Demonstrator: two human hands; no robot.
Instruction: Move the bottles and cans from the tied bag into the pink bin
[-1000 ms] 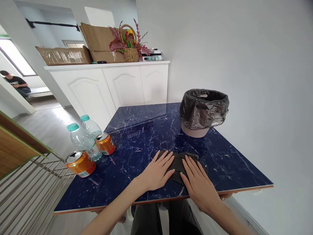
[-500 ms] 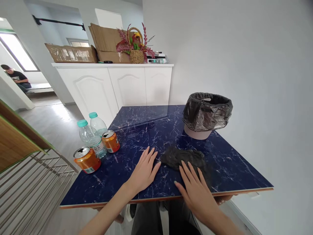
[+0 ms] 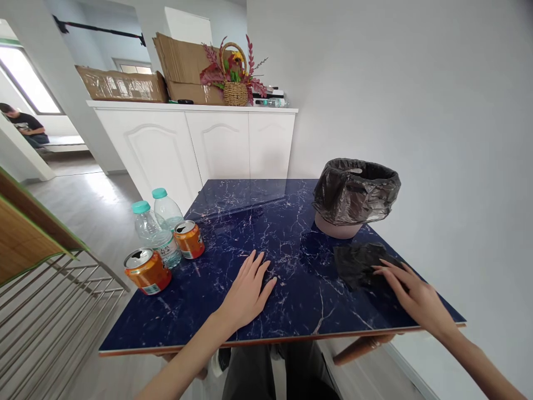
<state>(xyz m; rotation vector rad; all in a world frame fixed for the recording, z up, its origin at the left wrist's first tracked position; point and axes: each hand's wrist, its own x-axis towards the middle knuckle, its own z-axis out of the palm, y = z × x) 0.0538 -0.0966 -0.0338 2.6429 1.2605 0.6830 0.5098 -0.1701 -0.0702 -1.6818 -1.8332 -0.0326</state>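
Folded black bag (image 3: 357, 262): flat on the blue marble table (image 3: 266, 222), right side, just in front of the lined waste bin (image 3: 356, 194).
Right hand (image 3: 416, 297): fingers spread, tips resting on the bag's near-right edge, not gripping it.
Left hand (image 3: 249, 290): palm down on bare tabletop, fingers apart, holding nothing.
Relation: the bag lies forward-left of the right hand and well apart from the left. Its long axis runs roughly across the table.

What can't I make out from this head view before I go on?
Head view:
Inside of the lined bin: hidden by its rim and liner.
Right part of the folded black bag: covered by the right hand's fingers.
Labels on the orange cans and water bottles: too small to read.
Seated person at far left: small, cut by the wall edge.
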